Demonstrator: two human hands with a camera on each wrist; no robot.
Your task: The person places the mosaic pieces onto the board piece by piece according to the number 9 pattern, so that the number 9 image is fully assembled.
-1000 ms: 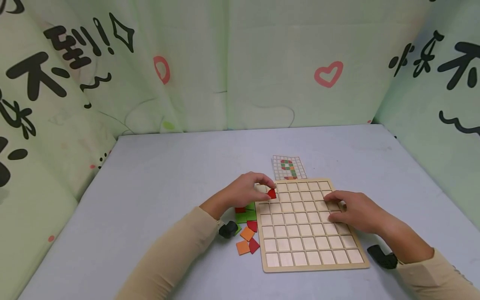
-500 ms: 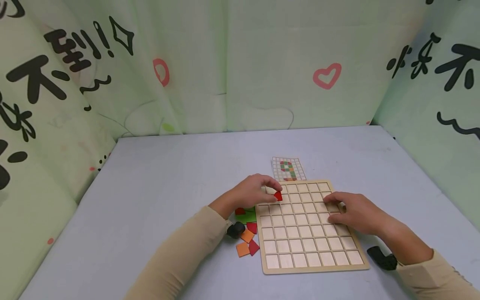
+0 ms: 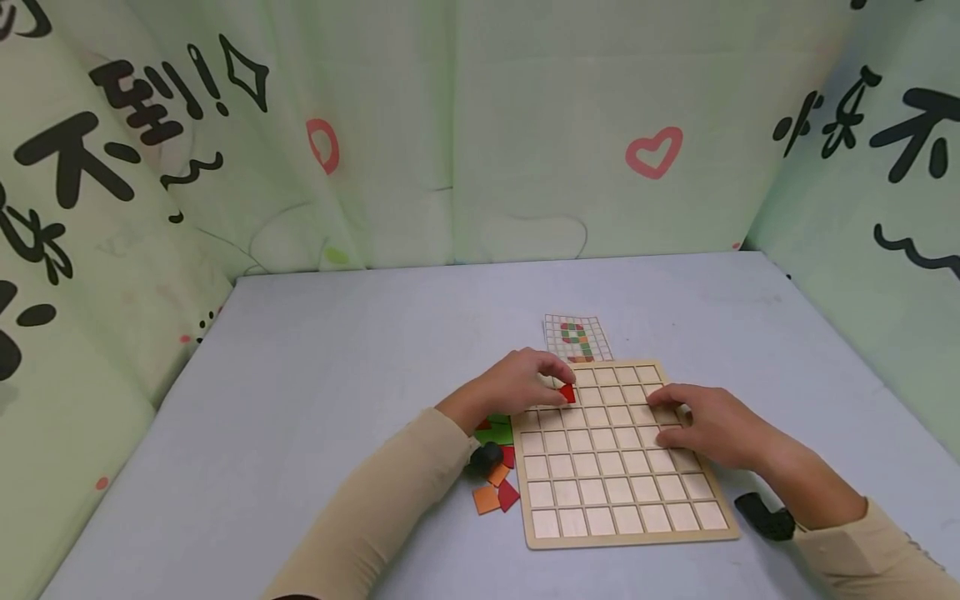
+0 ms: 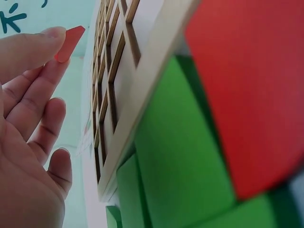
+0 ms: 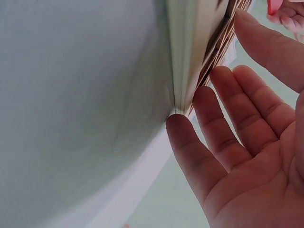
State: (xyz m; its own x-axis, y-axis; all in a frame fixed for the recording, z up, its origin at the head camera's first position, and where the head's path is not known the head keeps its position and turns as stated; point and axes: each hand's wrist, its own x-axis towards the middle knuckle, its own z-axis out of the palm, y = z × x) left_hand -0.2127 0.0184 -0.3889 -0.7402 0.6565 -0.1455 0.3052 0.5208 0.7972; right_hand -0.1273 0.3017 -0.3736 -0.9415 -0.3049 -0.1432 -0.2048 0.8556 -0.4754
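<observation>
My left hand (image 3: 517, 383) pinches a small red tile (image 3: 568, 394) between thumb and index finger, above the upper left part of a wooden grid board (image 3: 600, 463). In the left wrist view the red tile (image 4: 70, 43) shows a slanted end and stands clear of the board; the other fingers are loosely bent. My right hand (image 3: 716, 423) rests at the board's right edge, thumb and fingertips over it. In the right wrist view its fingers (image 5: 213, 123) are nearly straight, touching the board's side. No tile shows in the grid's visible cells.
Left of the board lie green tiles (image 3: 495, 432), orange tiles (image 3: 486, 499) and red tiles (image 3: 507, 496), partly hidden by the left wrist and its black camera (image 3: 486, 458). A printed pattern card (image 3: 598, 336) lies behind the board on the white table (image 3: 360, 350). Curtains surround the table.
The left hand has moved right over the board with the red tile, from its left edge inward. The right hand and board have stayed in place.
</observation>
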